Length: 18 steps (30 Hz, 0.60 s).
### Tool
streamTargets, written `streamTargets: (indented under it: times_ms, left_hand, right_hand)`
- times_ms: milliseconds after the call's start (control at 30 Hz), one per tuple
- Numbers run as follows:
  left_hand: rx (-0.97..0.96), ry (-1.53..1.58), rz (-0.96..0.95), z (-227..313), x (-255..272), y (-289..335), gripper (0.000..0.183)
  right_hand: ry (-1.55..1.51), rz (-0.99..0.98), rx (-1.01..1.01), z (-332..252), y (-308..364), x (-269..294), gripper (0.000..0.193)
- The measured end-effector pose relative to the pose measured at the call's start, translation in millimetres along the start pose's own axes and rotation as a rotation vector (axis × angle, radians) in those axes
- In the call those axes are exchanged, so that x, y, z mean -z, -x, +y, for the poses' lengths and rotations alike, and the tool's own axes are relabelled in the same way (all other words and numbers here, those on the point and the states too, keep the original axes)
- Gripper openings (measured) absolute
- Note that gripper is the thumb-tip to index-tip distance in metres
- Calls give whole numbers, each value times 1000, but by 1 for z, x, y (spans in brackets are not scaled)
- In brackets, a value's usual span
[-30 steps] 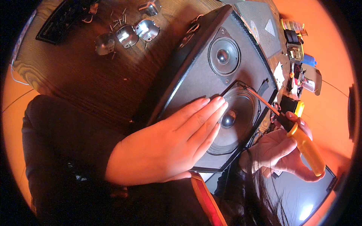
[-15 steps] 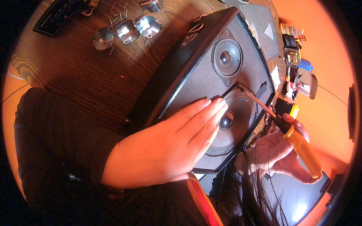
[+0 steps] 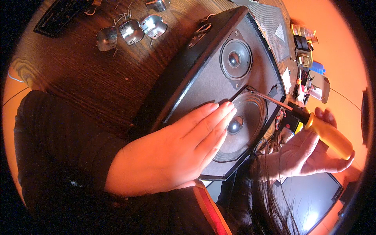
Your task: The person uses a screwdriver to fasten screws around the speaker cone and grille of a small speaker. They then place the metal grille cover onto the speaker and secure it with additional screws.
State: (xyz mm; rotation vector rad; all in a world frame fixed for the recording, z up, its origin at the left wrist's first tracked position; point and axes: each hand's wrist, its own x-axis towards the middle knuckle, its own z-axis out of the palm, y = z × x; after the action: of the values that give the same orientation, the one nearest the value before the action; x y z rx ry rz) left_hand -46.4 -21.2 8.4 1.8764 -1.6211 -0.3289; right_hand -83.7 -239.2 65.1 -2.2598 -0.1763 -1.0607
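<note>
A black speaker cabinet (image 3: 188,102) lies on the table with its front uncovered, showing a small driver (image 3: 236,59) and a larger woofer (image 3: 250,127). My left hand (image 3: 172,149) rests flat on the front panel, fingers stretched out, their tips at the woofer's edge. My right hand (image 3: 309,156) grips a screwdriver (image 3: 328,135) by its yellow handle. Its shaft slants across the woofer, and the tip meets the upper corner of the woofer's frame. Whether it sits in a screw head there is too small to tell.
Several shiny metal corner caps (image 3: 132,32) and loose screws (image 3: 123,15) lie at the upper left, near a black panel (image 3: 60,17). A perforated metal grille (image 3: 270,29) is beyond the cabinet. Assorted small items (image 3: 303,55) line the right side, above a dark screen (image 3: 309,196). Hair strands hang in front.
My right hand has shifted right and up; the screwdriver lies flatter, its handle swung outward, while the tip stays at the frame's corner. My left hand has not moved.
</note>
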Motion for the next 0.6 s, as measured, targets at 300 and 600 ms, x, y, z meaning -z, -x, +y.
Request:
streamTargets:
  times_ms: [300, 600]
  left_hand:
    - [3, -63, -7, 2, -1, 0, 87]
    - [5, 8, 2, 1, 0, 0, 85]
  right_hand:
    - [119, 38, -16, -2, -8, 0, 55]
    - [32, 5, -34, -1, -8, 1, 56]
